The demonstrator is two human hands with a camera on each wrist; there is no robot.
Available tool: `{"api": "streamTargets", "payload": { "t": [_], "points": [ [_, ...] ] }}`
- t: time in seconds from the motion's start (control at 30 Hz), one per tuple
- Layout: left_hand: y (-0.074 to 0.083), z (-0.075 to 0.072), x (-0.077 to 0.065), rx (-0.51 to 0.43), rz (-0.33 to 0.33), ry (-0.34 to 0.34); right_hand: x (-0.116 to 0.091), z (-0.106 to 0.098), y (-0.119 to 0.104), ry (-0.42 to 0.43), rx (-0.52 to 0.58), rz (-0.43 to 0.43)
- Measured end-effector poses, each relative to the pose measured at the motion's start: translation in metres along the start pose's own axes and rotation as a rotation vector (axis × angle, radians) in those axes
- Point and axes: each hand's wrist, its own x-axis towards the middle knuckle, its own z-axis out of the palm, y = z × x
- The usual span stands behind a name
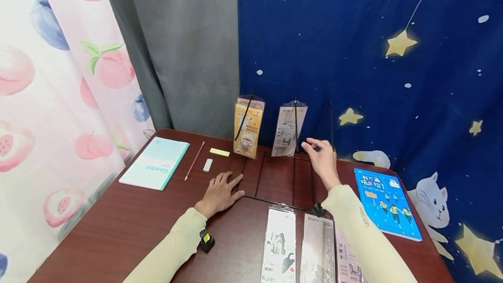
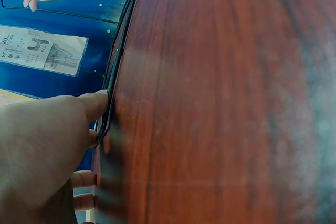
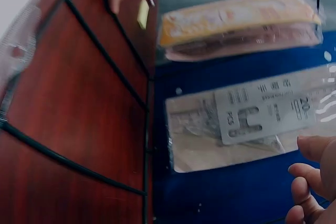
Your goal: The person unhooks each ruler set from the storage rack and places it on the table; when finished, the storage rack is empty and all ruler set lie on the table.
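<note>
My left hand (image 1: 221,193) rests palm down on the table, its thumb and a finger touching the black wire base of a display rack (image 2: 122,45). My right hand (image 1: 323,160) hovers between two rack hooks with loosely bent fingers and nothing in them. Its thumb is close to the edge of a hanging clear pack of rulers (image 3: 194,129), marked 20 and 4 PCS; whether they touch I cannot tell. A yellow duck-print pack (image 1: 246,130) hangs on the left hook, with a pink pack behind it. The right hook (image 1: 331,121) holds no pack.
Flat at the table's front lie a white cat-print ruler pack (image 1: 280,239), a clear ruler pack (image 1: 314,248) and a pink pack (image 1: 346,252) partly under my right arm. A notebook (image 1: 155,163), pencil (image 1: 194,160), eraser (image 1: 208,165) and yellow strip (image 1: 219,152) lie left; a blue book (image 1: 387,204) right.
</note>
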Motion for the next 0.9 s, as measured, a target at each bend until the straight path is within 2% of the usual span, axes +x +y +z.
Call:
{"api": "streamTargets", "payload": {
  "t": [0.1,0.2,0.43,0.67,0.9],
  "points": [
    [0.000,0.000,0.000,0.001,0.002,0.001,0.014,0.002,-0.003,-0.028,0.021,0.035],
    [0.000,-0.001,-0.001,0.000,0.004,0.001,0.027,0.004,-0.008,-0.050,0.050,0.034],
    [0.002,-0.005,0.000,0.002,0.004,-0.003,0.049,0.004,-0.020,-0.044,0.053,-0.083],
    [0.003,-0.005,-0.001,0.032,0.018,0.001,0.050,0.006,-0.025,-0.027,0.047,-0.054],
    [0.001,-0.002,-0.001,0.011,0.007,-0.006,0.045,0.005,-0.024,-0.014,0.031,-0.055]
  ]
}}
